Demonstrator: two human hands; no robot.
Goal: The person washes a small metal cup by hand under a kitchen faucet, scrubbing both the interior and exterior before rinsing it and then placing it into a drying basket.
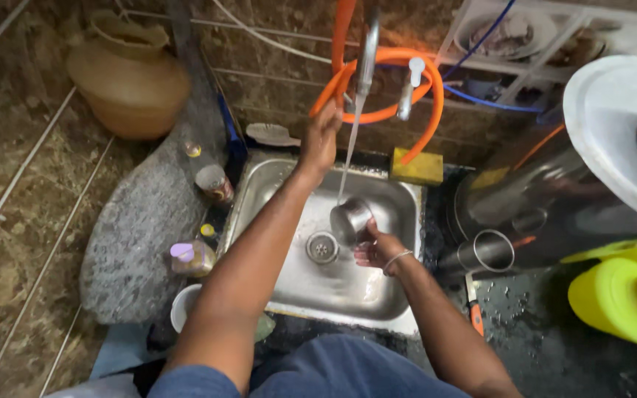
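My right hand [376,249] grips a small steel cup [349,220] over the steel sink [399,199], under a thin stream of water falling from the metal tap [367,51]. A bangle sits on that wrist. My left hand [321,138] reaches up to the wall behind the sink, close to the tap's base and the orange hose [429,110]; whether it grips anything there is unclear. The sink drain [322,247] lies just left of the cup.
A clay pot [128,74] stands on the left ledge beside a grey stone slab [141,221]. Small bottles [192,258] line the sink's left edge. A yellow sponge [416,168], steel vessels [481,254], a white plate [613,125] and yellow containers [621,298] crowd the right.
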